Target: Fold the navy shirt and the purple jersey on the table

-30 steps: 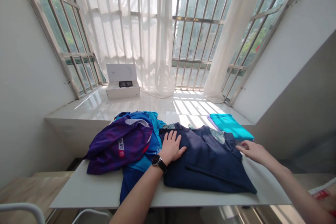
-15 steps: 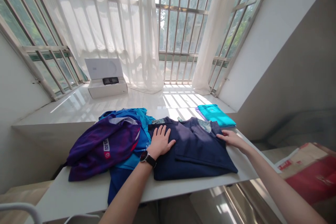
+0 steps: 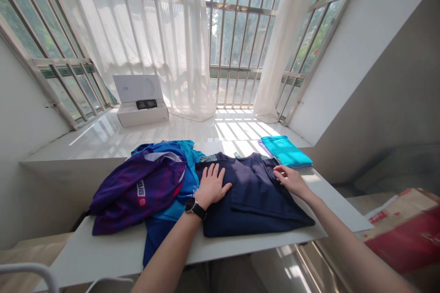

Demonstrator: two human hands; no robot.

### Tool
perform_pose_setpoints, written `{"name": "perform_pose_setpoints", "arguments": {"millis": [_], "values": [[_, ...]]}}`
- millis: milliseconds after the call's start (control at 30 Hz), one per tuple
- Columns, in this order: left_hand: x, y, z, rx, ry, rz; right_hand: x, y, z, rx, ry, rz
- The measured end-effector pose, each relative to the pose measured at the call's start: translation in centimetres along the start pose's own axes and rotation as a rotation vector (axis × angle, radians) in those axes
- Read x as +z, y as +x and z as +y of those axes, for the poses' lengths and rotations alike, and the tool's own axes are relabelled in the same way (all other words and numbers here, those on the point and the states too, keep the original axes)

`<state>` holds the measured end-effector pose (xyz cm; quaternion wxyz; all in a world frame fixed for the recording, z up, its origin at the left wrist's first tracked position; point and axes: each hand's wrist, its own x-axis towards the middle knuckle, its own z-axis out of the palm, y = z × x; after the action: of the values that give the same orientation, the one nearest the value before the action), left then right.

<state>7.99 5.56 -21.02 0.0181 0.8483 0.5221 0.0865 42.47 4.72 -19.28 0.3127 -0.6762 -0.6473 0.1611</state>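
A navy T-shirt (image 3: 254, 192) lies partly folded on the white table (image 3: 223, 249), its neckline toward the window. My left hand (image 3: 212, 187) rests flat on its left part with the fingers spread; a dark watch is on that wrist. At the shirt's right edge, my right hand (image 3: 289, 179) pinches the navy fabric of the sleeve, which is folded inward over the shirt. Left of the shirt lies a loose heap: a purple jersey (image 3: 130, 197) with a white and red print, on top of blue garments (image 3: 184, 213).
Folded turquoise cloth (image 3: 287, 150) sits at the table's back right, over something lilac. An open white box (image 3: 142, 114) holding a black device stands on the windowsill. Right of the table is a red and tan paper bag (image 3: 409, 229). A sheer curtain (image 3: 165, 46) hangs before the barred window.
My right hand has moved left, bringing the sleeve in over the shirt and covering the patterned inner neck there. My left hand stays flat on the shirt.
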Motion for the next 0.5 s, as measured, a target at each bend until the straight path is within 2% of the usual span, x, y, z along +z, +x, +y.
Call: {"name": "perform_pose_setpoints", "arguments": {"millis": [167, 333, 500], "values": [[0.0, 0.0, 0.1, -0.003, 0.002, 0.001, -0.5, 0.7, 1.1, -0.084, -0.051, 0.124], [0.0, 0.0, 0.0, 0.007, 0.012, 0.009, 1.1, 0.1, 2.2, -0.252, -0.156, 0.038], [0.0, 0.0, 0.0, 0.006, 0.006, 0.002, 1.1, -2.0, 1.9, -0.143, -0.190, 0.128]]}}
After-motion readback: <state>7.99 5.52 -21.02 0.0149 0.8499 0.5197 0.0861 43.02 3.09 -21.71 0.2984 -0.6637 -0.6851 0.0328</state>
